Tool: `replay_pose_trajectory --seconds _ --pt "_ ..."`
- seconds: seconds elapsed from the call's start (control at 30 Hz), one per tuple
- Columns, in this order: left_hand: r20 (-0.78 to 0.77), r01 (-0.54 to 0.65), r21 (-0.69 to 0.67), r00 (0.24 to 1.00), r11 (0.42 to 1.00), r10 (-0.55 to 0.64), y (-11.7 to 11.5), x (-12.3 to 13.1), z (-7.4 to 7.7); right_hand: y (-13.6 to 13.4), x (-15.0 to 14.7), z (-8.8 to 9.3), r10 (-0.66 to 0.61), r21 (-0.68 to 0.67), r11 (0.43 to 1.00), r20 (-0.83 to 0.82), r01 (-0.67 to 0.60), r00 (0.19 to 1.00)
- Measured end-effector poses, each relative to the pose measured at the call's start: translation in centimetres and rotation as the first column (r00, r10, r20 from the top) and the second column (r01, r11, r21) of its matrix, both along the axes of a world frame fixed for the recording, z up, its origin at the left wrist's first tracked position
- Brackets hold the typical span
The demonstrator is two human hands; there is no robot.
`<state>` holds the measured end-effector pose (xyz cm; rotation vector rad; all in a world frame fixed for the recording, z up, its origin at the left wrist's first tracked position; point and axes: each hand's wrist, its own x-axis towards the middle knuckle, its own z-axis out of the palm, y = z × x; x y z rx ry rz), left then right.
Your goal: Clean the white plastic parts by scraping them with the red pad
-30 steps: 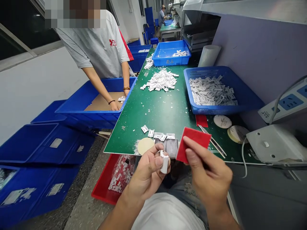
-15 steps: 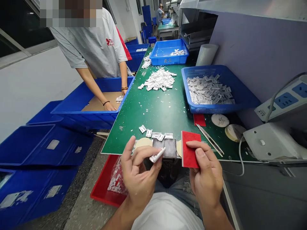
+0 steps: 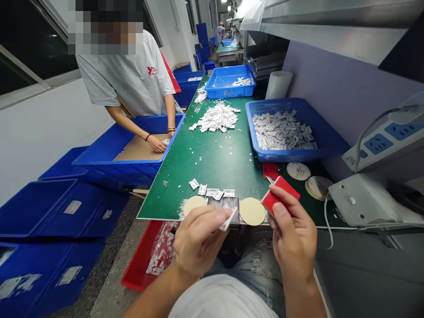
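Observation:
My left hand is closed, pinching a small white plastic part between thumb and fingers near the table's front edge. In my right hand, also closed, is a flat red block with a pale edge, held tilted. Between the hands lie a round cream sanding disc and a dark grey pad. A second round disc is partly covered by my left hand. Several white plastic parts lie in a row just beyond.
A blue basket of white parts stands at right, near tweezers and a power strip. Further back are a heap of parts and a blue tray. A co-worker reaches into a blue bin. A red bin sits below.
My left hand has turned over, palm downward, with the white part. My right hand has moved right and tilted the red block, uncovering the right disc. The co-worker's hand has shifted toward the bin's parts.

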<state>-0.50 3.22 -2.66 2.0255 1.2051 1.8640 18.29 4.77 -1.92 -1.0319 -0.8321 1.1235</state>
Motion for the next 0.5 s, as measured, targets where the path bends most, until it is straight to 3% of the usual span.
replay_pose_trajectory --seconds 0.07,0.13,0.2,0.27,0.37,0.5 --pt "-0.225 0.093 0.203 0.973 0.975 -0.046 3.8 0.6 1.9 -1.0 0.0 0.0 0.107 0.033 0.994 -0.055 -0.106 0.993" --pt "-0.278 0.157 0.279 0.958 0.947 -0.077 8.7 1.9 4.4 -1.7 -0.3 0.1 0.170 0.031 0.985 -0.083 -0.168 0.982" --pt "-0.309 0.177 0.081 0.940 0.981 -0.144 13.6 3.3 6.9 -1.8 -0.5 0.1 0.171 -0.003 0.985 -0.079 -0.172 0.982" --pt "-0.333 0.174 -0.092 0.922 0.981 -0.195 16.9 3.8 8.7 -1.7 -0.4 0.0 0.169 -0.028 0.985 -0.066 -0.172 0.983" --pt "-0.386 0.125 -0.214 0.900 0.969 -0.201 17.5 1.4 9.0 -1.9 0.4 -0.7 0.176 -0.099 0.979 -0.001 -0.176 0.984" --pt "-0.544 -0.189 -0.451 0.833 0.872 -0.101 13.0 -5.9 5.1 -2.1 1.4 -1.8 0.010 -0.120 0.993 0.142 0.007 0.990"
